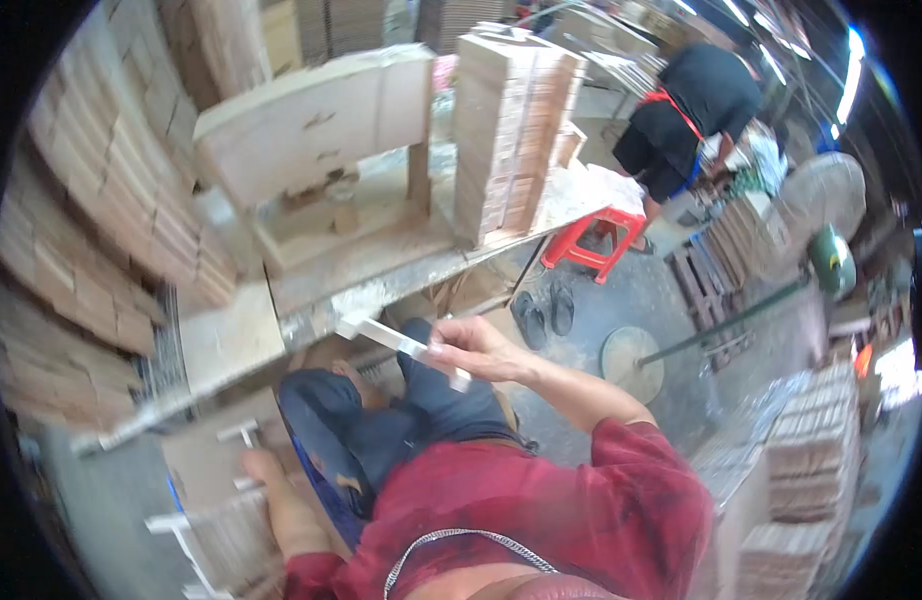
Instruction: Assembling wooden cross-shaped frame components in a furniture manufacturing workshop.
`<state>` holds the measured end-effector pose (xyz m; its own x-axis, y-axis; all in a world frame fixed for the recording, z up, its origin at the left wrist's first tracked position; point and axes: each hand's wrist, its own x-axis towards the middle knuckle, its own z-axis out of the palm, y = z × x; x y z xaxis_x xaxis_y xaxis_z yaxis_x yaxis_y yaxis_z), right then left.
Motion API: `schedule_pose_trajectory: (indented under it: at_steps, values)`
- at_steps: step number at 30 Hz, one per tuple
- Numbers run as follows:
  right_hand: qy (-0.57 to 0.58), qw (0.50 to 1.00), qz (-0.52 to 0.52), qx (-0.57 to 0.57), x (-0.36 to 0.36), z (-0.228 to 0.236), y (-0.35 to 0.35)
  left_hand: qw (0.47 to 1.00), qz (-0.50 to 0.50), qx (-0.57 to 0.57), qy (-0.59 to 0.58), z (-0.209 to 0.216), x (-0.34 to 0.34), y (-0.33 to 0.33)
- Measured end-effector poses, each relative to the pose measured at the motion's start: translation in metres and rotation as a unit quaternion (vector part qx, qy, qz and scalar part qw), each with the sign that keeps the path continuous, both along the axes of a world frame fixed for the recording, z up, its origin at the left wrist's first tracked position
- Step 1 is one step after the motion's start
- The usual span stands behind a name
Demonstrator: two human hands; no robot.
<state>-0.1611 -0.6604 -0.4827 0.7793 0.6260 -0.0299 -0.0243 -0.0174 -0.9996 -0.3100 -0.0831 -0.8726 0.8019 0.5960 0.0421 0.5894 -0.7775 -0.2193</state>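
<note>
My right hand (pixel 477 348) is raised in front of the bench edge, its fingers closed round a pale wooden strip (pixel 389 336). This strip slants down to the right, with a short block across its upper left end and another at its lower right end. Low at the left, my left hand (pixel 260 464) is closed on a similar pale wooden piece (pixel 239 433), whose crosswise end shows above the fingers; the grip itself is partly hidden. Close to that hand lie a brown cardboard sheet (pixel 196 462) and a stack of wooden pieces (pixel 226 545).
A workbench (pixel 351 275) holds a wooden frame (pixel 316 125) and a tall bundle of boards (pixel 511 140). High stacks of wood (pixel 111 160) stand left. To the right are a red stool (pixel 596 245), sandals (pixel 546 315), a standing fan (pixel 821 215) and a bending person (pixel 696 105).
</note>
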Motion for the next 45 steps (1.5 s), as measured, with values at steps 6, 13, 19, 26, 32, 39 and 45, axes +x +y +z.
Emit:
schedule_pose_trajectory:
  at_steps: [6,13,19,26,32,39,45]
  values:
    - [0.04,0.99,-0.123,0.058,-0.019,-0.031,-0.043,0.964,0.185,-0.163,-0.097,0.079,0.061,-0.049]
    - [0.039,0.99,-0.081,0.111,0.033,-0.04,-0.018,0.714,0.132,-0.41,-0.552,0.226,0.061,-0.114]
    - [0.04,0.987,-0.05,0.15,0.069,-0.063,0.006,0.57,0.02,-0.504,-0.649,0.389,0.076,-0.223]
    - [0.011,0.988,-0.047,0.144,0.076,-0.029,-0.002,0.638,-0.221,-0.638,-0.371,0.444,0.118,-0.337]
    - [-0.059,0.995,-0.078,0.003,0.061,-0.013,-0.036,0.575,-0.208,-0.775,-0.156,0.407,0.149,-0.366]
    - [-0.014,0.994,-0.104,-0.011,0.027,-0.039,-0.012,0.569,-0.278,-0.773,-0.029,0.386,0.159,-0.343]
    - [0.023,0.992,-0.112,-0.056,0.025,-0.045,0.018,0.501,-0.25,-0.827,-0.045,0.334,0.165,-0.315]
